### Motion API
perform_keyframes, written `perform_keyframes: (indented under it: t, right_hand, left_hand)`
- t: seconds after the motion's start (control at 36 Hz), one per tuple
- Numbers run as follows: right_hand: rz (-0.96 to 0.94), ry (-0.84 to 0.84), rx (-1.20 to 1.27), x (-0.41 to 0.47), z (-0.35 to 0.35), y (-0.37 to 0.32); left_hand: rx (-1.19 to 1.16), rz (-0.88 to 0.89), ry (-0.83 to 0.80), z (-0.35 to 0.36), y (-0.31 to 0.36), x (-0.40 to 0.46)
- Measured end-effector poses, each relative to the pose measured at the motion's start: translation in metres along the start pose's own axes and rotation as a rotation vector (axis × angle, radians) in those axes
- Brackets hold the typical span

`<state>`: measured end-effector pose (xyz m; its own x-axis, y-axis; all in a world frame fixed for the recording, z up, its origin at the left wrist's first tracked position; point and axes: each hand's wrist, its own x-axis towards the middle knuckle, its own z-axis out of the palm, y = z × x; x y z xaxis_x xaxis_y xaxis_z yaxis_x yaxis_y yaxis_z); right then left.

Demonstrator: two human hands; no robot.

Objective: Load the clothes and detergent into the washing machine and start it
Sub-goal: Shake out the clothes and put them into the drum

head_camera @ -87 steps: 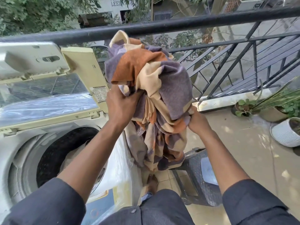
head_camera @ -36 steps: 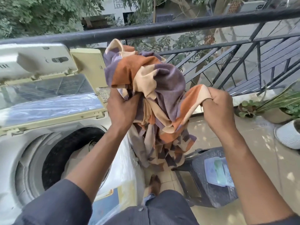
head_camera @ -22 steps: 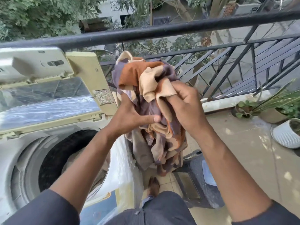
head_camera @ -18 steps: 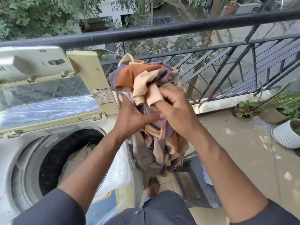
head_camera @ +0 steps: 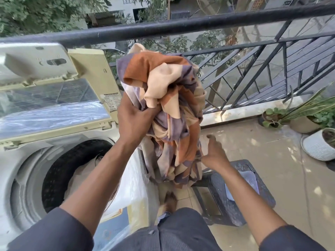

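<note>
A person stands on a balcony, seen from above through a head-worn camera. The left hand (head_camera: 133, 122) holds up a bunched cloth (head_camera: 170, 113) patterned in orange, cream and dusty purple; its fingers (head_camera: 145, 113) are clenched into the folds near the middle of the bundle. The cloth rises above those fingers in a crumpled mass and hangs down below them in loose tails, to the right of the washing machine (head_camera: 21, 160) and not inside it.

The right hand (head_camera: 215, 154) is lower and to the right, its fingers loosely spread and released, the fingertips at or just beside the lower edge of the hanging cloth; whether they touch cannot be told.

To the left of the gripping fingers, the top-loading washing machine stands with its lid (head_camera: 54, 93) raised. Its dark round drum (head_camera: 72, 171) is open, with some pale fabric (head_camera: 81, 176) already lying inside.

Below the right hand's fingers sits a dark plastic stool (head_camera: 239, 201) with a pale packet (head_camera: 248, 180) on its seat. Beyond the cloth runs a black metal railing (head_camera: 181, 26), and potted plants (head_camera: 311, 115) stand on the tiled floor at far right.
</note>
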<state>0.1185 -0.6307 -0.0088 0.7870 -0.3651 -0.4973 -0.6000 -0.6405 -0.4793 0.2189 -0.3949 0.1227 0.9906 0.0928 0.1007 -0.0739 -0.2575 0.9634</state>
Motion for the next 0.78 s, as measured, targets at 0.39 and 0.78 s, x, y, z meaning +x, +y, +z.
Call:
perform_keyframes:
  t: [0.39, 0.78]
  right_hand:
    - [0.111, -0.209, -0.113, 0.024, 0.037, 0.012]
    - [-0.279, 0.211, 0.667, -0.057, -0.117, -0.067]
  left_hand:
    - [0.023, 0.084, -0.014, -0.007, 0.010, -0.002]
    - [0.214, -0.003, -0.024, 0.002, -0.014, -0.017]
